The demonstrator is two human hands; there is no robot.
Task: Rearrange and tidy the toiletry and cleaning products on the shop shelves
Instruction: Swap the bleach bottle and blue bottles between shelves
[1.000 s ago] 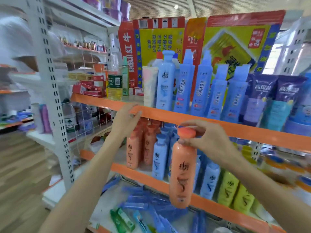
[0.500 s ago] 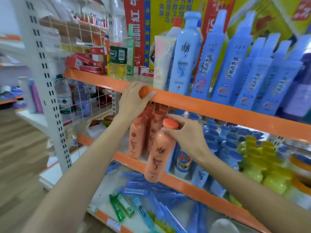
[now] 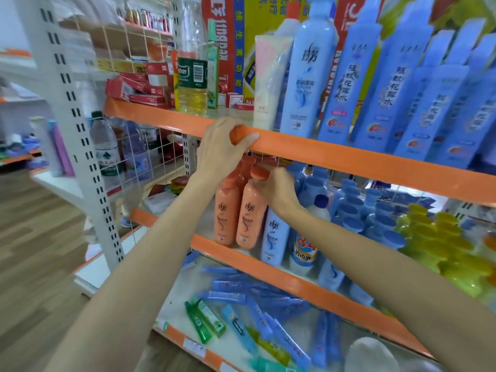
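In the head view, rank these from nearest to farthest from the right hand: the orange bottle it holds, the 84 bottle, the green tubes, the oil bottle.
From the right hand:
1. Orange bottle, held at its neck, middle shelf.
2. 84 bottle, just below and right, same shelf.
3. Oil bottle, upper shelf, up and left.
4. Green tubes, bottom shelf, far below.

Two bare forearms, left hand (image 3: 220, 151), right hand (image 3: 279, 190), no sleeves, rings or watch
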